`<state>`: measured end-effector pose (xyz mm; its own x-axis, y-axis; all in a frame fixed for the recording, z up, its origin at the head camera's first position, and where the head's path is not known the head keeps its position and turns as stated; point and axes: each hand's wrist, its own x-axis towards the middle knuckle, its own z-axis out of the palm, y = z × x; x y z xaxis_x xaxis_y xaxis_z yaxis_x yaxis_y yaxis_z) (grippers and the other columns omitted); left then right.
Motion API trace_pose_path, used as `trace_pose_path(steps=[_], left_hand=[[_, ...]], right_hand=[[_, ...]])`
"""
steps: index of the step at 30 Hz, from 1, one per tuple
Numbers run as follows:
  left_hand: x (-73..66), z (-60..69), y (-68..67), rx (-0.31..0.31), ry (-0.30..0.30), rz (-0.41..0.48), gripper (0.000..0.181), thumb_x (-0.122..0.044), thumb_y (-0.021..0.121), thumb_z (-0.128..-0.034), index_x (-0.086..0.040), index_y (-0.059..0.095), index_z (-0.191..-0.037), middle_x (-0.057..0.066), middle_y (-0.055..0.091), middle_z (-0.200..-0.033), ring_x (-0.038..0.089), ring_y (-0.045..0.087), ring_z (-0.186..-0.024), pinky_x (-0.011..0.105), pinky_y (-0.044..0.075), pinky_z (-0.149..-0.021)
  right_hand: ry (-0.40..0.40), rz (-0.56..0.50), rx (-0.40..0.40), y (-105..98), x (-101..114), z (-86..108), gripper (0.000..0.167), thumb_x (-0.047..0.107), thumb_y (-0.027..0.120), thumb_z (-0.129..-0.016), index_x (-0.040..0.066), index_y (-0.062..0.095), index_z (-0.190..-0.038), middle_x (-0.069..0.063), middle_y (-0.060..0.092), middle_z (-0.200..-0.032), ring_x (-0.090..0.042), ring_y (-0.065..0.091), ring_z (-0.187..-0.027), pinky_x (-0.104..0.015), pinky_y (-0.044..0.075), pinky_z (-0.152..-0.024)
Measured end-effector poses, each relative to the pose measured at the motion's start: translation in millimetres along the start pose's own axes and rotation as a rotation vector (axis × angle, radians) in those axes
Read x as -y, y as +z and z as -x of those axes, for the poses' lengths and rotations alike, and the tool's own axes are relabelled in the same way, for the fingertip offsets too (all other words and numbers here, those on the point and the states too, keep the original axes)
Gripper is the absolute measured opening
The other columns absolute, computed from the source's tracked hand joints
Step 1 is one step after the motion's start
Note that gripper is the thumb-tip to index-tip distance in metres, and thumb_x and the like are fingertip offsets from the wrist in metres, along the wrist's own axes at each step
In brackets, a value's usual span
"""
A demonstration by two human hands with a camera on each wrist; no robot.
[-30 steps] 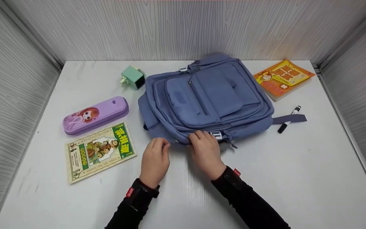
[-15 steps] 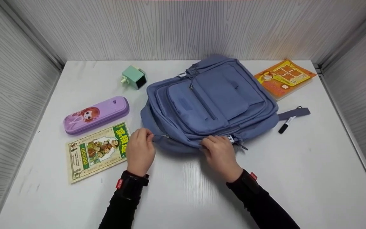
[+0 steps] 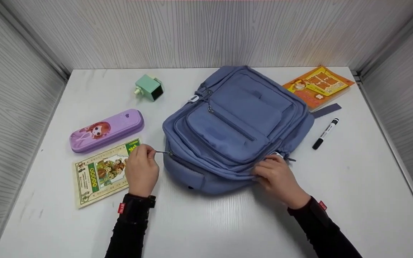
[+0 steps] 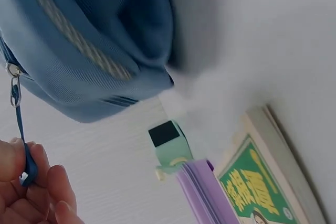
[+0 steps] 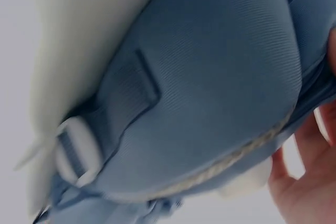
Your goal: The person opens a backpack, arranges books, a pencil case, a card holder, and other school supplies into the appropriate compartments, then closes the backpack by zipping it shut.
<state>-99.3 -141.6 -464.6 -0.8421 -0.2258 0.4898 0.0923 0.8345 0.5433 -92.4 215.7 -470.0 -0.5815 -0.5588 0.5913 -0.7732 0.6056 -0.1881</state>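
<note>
A blue backpack (image 3: 228, 125) lies on the table with its front pockets facing up, turned at an angle. My left hand (image 3: 142, 172) pinches the cord of a zipper pull (image 3: 162, 152) at the bag's left corner. In the left wrist view the cord (image 4: 20, 124) hangs taut from a metal slider, its looped end between thumb and fingers. At the bag's near right edge, my right hand (image 3: 278, 181) grips the fabric with curled fingers. The right wrist view shows the side panel (image 5: 210, 87) and a white buckle (image 5: 79, 150), with that hand only partly in frame.
Left of the bag are a purple pencil case (image 3: 108, 130), a comic-style book (image 3: 102, 175) and a mint-green box-shaped item with a knob (image 3: 149, 87). On the right lie an orange book (image 3: 319, 86) and a marker (image 3: 326, 133), near a loose strap (image 3: 328, 110). Walls enclose the table.
My left hand has moved left with the zipper pull, and its slider has travelled along the edge. My right hand has shifted right. The backpack has turned, and its strap has left the marker.
</note>
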Motion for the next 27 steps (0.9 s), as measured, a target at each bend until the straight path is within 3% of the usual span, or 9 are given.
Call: trace_pose_path(steps=[6, 11, 15, 20, 24, 27], left_hand=[[10.3, 2.1, 0.4, -0.004, -0.016, -0.027, 0.012, -0.006, 0.067, -0.0894, 0.001, 0.060, -0.084, 0.021, 0.062, -0.077, 0.040, 0.061, -0.073, 0.053, 0.047, -0.066], [13.7, 5.5, 2.8, 0.016, -0.037, -0.063, 0.012, -0.007, 0.068, -0.0888, 0.001, 0.061, -0.084, 0.020, 0.063, -0.077, 0.041, 0.062, -0.072, 0.052, 0.047, -0.064], [10.4, 7.7, 4.6, 0.033, -0.030, -0.068, 0.012, -0.007, 0.068, -0.0887, 0.001, 0.060, -0.084, 0.019, 0.063, -0.077, 0.039, 0.062, -0.072, 0.051, 0.047, -0.063], [0.6, 15.7, 6.1, 0.066, 0.025, -0.053, 0.011, -0.004, 0.067, -0.0893, 0.001, 0.059, -0.084, 0.016, 0.060, -0.075, 0.035, 0.060, -0.070, 0.047, 0.046, -0.062], [-7.3, 25.8, 5.4, 0.101, 0.052, -0.031, 0.010, -0.002, 0.067, -0.0888, 0.001, 0.058, -0.084, 0.015, 0.060, -0.076, 0.033, 0.060, -0.069, 0.046, 0.046, -0.061], [-13.2, 31.0, 4.2, 0.119, 0.059, -0.006, 0.010, 0.000, 0.067, -0.0886, 0.000, 0.058, -0.084, 0.014, 0.060, -0.076, 0.032, 0.060, -0.069, 0.045, 0.047, -0.061]], right_hand=[[0.019, -0.066, -0.022, -17.2, -22.9, 13.5, 0.032, -0.016, 0.073, -0.066, 0.013, 0.066, -0.079, 0.000, 0.069, -0.083, -0.017, 0.064, -0.082, -0.045, 0.042, -0.094], [0.085, -0.102, -0.053, -25.2, -44.4, 22.0, 0.032, -0.015, 0.075, -0.065, 0.013, 0.070, -0.078, -0.003, 0.070, -0.089, -0.022, 0.063, -0.092, -0.040, 0.035, -0.101], [0.156, -0.099, -0.090, -25.6, -64.4, 23.8, 0.030, -0.014, 0.078, -0.064, 0.013, 0.070, -0.076, -0.009, 0.069, -0.098, -0.031, 0.059, -0.104, -0.043, 0.033, -0.101], [0.280, -0.067, -0.106, -22.3, -82.2, 20.5, 0.029, -0.016, 0.077, -0.067, 0.011, 0.071, -0.077, -0.017, 0.065, -0.110, -0.037, 0.053, -0.113, -0.054, 0.032, -0.095], [0.372, -0.025, -0.076, -23.1, -76.9, 15.1, 0.026, -0.016, 0.069, -0.075, 0.007, 0.071, -0.086, -0.021, 0.061, -0.119, -0.040, 0.049, -0.121, -0.060, 0.030, -0.096], [0.373, -0.018, -0.057, -23.7, -56.2, 6.7, 0.032, -0.016, 0.058, -0.072, 0.005, 0.068, -0.096, -0.022, 0.059, -0.124, -0.041, 0.047, -0.123, -0.061, 0.029, -0.098]])
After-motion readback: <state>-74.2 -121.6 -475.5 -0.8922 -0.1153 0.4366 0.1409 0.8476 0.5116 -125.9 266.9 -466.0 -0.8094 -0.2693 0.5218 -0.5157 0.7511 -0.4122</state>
